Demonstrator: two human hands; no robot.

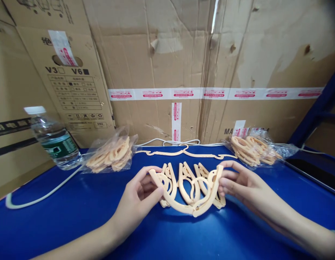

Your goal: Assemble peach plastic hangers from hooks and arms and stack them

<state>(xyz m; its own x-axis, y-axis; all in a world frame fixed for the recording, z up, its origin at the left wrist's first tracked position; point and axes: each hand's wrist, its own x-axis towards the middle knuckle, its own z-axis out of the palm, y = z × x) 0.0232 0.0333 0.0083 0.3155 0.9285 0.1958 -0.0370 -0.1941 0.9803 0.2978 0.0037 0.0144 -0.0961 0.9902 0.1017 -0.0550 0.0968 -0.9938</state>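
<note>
Between my two hands is a beige folding clothes hanger [180, 207], its arms partly spread in a V with the joint toward me. My left hand [137, 198] pinches the end of one arm, thumb in front. The opposite end is gripped by my right hand [243, 185], with fingers and thumb closed around it. Just behind, several folded hangers [183, 186] of the same kind lie on the blue tabletop [145, 234], partly hidden by the held one. Farther back, an unfolded hanger [167, 154] lies spread wide with its hook away from me.
A clear bag of folded hangers [113, 155] lies back left, another bag of hangers [248, 148] back right. A water bottle [55, 139] stands at left beside a white cable [43, 199]. Cardboard [156, 119] walls the back. A dark flat device [313, 175] lies at right.
</note>
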